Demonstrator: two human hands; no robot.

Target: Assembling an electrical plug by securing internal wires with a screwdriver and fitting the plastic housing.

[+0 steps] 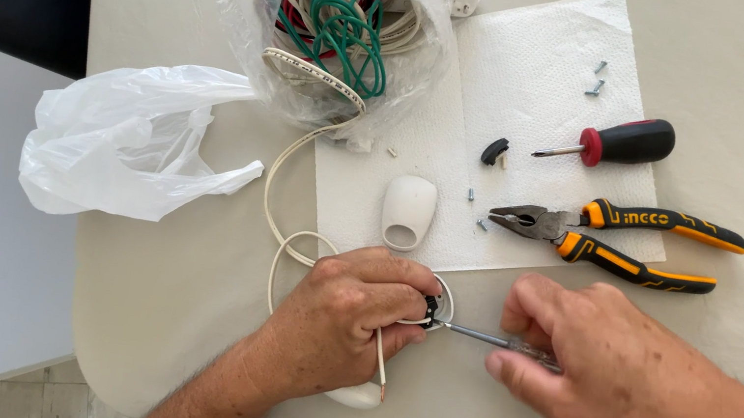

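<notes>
My left hand [345,319] grips a small black-and-white plug insert [431,310] with a white cable [283,175] running from it; bare wire ends stick out below the fingers. My right hand [595,369] holds a thin screwdriver [481,336] whose tip touches the insert. A white plug cover [408,212] lies on the paper towel [526,114] just above my left hand. Another white shell piece [357,396] lies under my left wrist.
Orange-and-black pliers [626,241] and a red-and-black screwdriver [616,143] lie on the towel with small screws [597,79] and a black part [495,150]. A clear bag of coiled wires [341,25] and a white plastic bag [124,140] sit at left. The table edge is near me.
</notes>
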